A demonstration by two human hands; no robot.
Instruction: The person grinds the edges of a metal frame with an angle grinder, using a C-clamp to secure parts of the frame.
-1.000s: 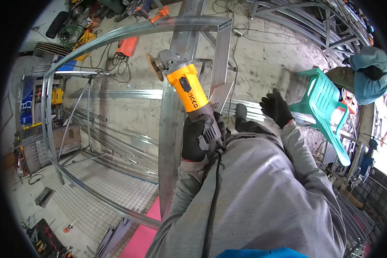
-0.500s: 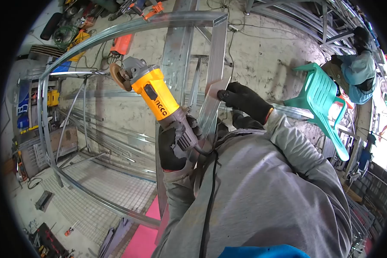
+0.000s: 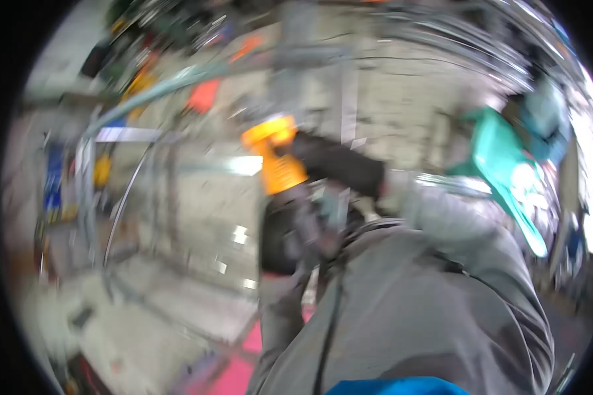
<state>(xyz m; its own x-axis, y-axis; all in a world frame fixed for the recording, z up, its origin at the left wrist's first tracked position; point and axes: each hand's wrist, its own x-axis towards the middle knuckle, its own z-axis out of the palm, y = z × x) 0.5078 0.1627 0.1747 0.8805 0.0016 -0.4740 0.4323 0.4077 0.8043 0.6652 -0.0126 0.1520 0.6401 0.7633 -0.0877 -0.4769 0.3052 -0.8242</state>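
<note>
A yellow and grey angle grinder [image 3: 280, 168], smeared by motion, slants up and to the left in front of my body. My left hand [image 3: 282, 240], in a black glove, is wrapped around its grey rear handle. My right hand [image 3: 342, 164], also gloved in black, reaches across to the grinder's yellow body and overlaps its right side. Blur hides how its fingers lie. The grinder's metal head [image 3: 250, 112] is a grey smear, and its disc cannot be made out. Below and behind the tool, the metal frame [image 3: 191, 78] curves around to the left.
A green plastic chair [image 3: 494, 151] stands at the right, with a person [image 3: 547, 118] beyond it. Metal bars [image 3: 454, 39] lie at the upper right. An orange-red box [image 3: 203, 95] sits on the floor behind the frame. Pink material [image 3: 234, 375] shows at the bottom.
My right hand has left the metal bar and moved left to the grinder. The grinder has shifted right and turned more upright. The whole view is now blurred.
</note>
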